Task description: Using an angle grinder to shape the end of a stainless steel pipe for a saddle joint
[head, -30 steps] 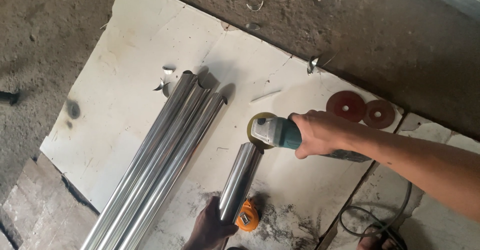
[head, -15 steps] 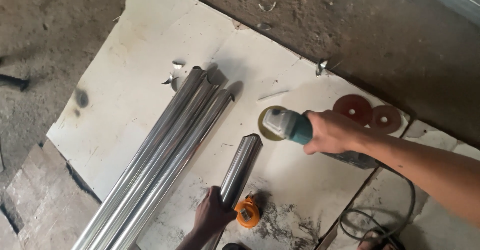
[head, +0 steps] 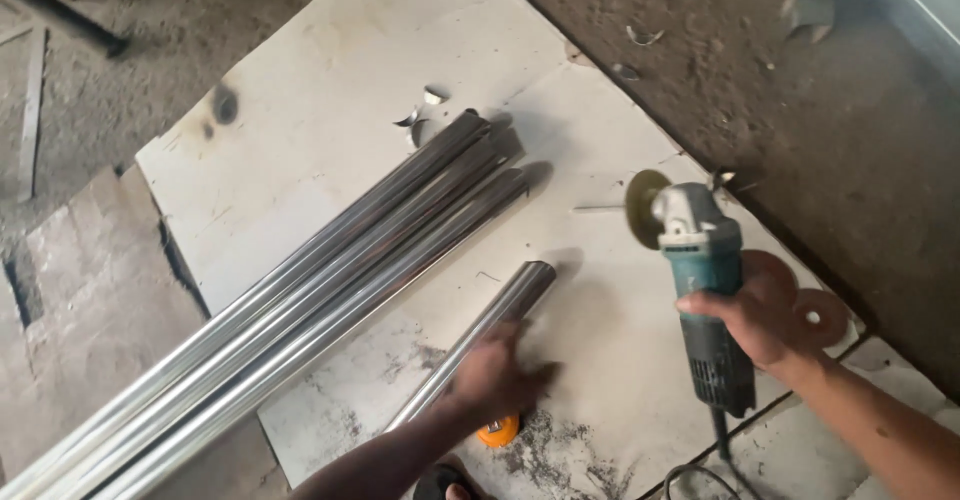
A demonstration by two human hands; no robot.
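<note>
Head view: left hand (head: 497, 380) lies loosely on the short steel tube (head: 478, 335), axis running lower-left to upper-right on the board (head: 300, 130), its far end left of the angle grinder (head: 700, 280) clenched in right hand (head: 755, 315).

Head view, steeply downward (close), floor (head: 330, 130)

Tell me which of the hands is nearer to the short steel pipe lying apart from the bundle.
Left. The left hand rests on the short steel pipe; the right hand grips the angle grinder off to its side.
</note>
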